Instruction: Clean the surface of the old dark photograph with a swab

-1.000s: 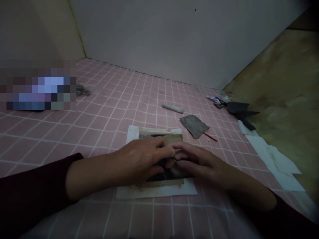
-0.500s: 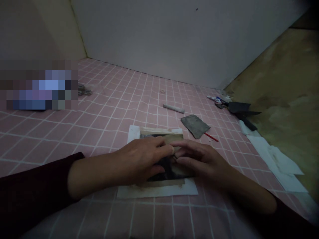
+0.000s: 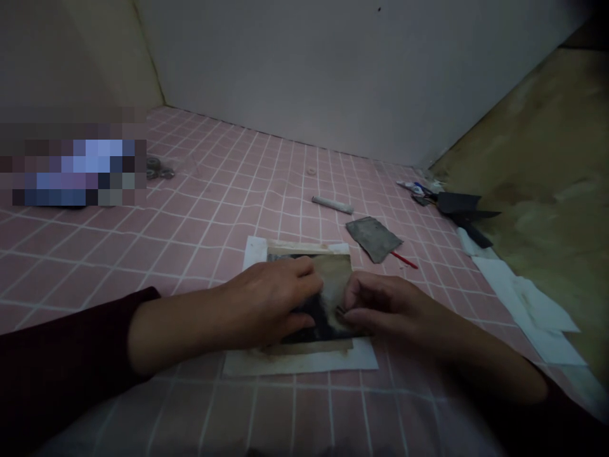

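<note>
On pink checked cloth (image 3: 228, 209), between both hands: picture sheet (image 3: 333, 285), dark left, tan right, blurred edge, on stained white paper (image 3: 304, 365). Left hand (image 3: 271, 298) half-curled over it, grip unclear. Right hand (image 3: 385, 304) pinches small dark piece (image 3: 340, 311).

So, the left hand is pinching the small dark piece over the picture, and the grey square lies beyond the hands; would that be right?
Not quite: the right hand, not the left hand, is pinching the small dark piece over the picture, as the head view shows. The grey square does lie beyond the hands.
</note>
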Demonstrator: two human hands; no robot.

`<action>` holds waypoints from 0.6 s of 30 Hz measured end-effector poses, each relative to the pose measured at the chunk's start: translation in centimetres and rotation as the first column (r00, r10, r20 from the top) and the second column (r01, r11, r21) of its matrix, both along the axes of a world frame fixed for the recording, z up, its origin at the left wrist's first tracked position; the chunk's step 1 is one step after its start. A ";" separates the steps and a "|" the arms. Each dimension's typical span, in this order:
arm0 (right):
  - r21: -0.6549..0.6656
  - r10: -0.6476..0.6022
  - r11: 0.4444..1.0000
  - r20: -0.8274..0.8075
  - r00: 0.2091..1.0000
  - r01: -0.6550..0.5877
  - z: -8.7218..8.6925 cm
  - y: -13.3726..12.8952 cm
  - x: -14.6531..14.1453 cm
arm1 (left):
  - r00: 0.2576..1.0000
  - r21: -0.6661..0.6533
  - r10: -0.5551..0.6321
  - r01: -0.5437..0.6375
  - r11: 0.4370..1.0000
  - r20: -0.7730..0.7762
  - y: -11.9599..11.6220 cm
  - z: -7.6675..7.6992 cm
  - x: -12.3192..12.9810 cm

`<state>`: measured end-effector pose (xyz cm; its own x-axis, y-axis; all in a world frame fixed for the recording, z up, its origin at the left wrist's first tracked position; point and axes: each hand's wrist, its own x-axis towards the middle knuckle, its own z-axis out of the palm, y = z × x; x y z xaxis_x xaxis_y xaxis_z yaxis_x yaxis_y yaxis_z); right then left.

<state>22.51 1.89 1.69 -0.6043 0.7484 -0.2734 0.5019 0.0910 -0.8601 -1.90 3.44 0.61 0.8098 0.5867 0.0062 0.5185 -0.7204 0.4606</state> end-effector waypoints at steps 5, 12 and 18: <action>0.042 0.069 0.997 0.033 0.997 -0.070 0.3 -0.1 0.2 | 1.000 -0.004 0.004 -0.004 1.000 -0.004 0.0 0.1 0.0; 0.171 0.043 0.983 0.113 0.993 -0.062 0.2 0.0 0.0 | 1.000 -0.005 -0.004 0.004 1.000 -0.008 0.1 0.1 0.0; 0.304 0.019 0.951 0.121 0.992 -0.055 -0.1 0.0 0.0 | 1.000 -0.010 0.003 -0.003 1.000 -0.012 0.1 0.0 0.0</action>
